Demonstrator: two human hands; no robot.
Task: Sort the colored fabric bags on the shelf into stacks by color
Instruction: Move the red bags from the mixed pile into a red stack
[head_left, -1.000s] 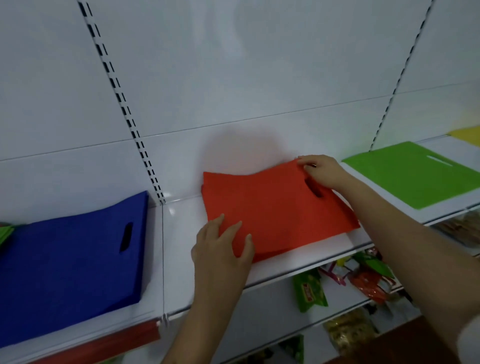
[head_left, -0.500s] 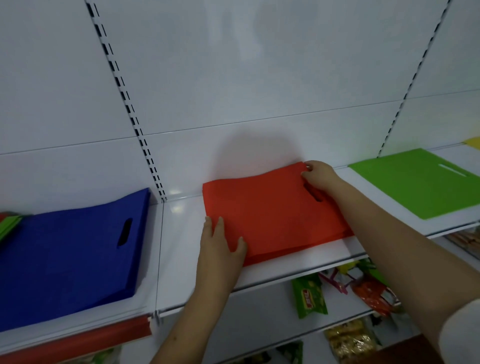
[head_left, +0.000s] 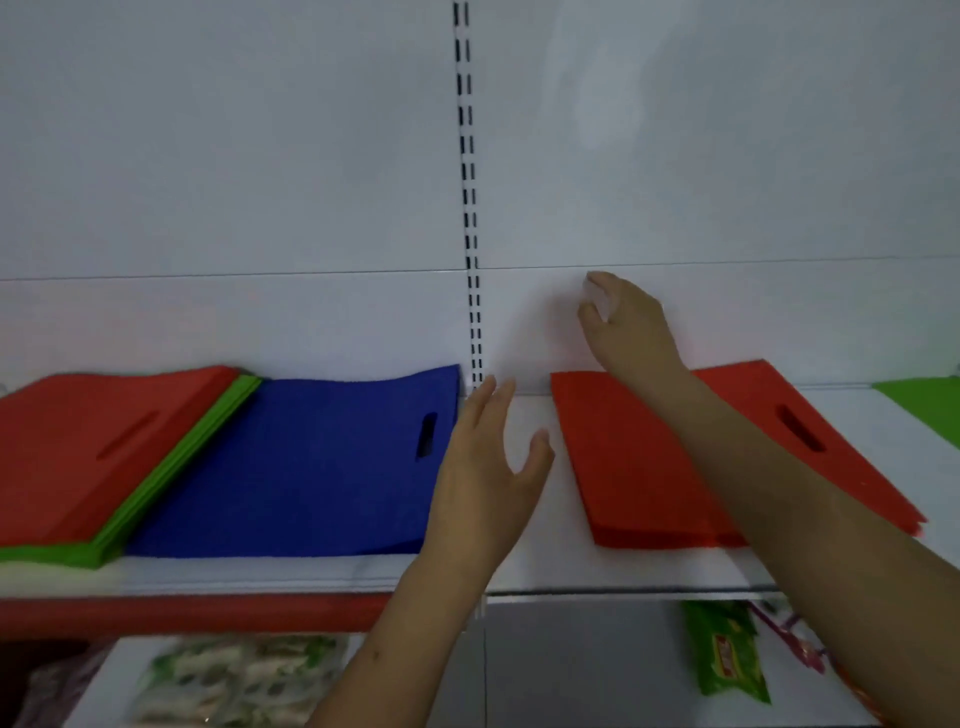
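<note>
OK, left hand (head_left: 485, 467) fingers straight and spread, empty, over bare white shelf (head_left: 535, 566). Right hand (head_left: 626, 322) loosely curled, empty, raised at 12 o'clock of flat rectangular felt-like red stack (head_left: 649, 467). Blue bags (head_left: 301, 467) at 9 o'clock; red-over-green pile (head_left: 98, 447) beyond.

The blue bags (head_left: 311, 467) lie flat in a stack on the white shelf (head_left: 530, 571), handle slot to the right. Left of them, red bags (head_left: 93, 441) rest on green bags (head_left: 171, 467). Right of them lies another red stack (head_left: 639, 467); a green corner (head_left: 924, 405) shows further right.
</note>
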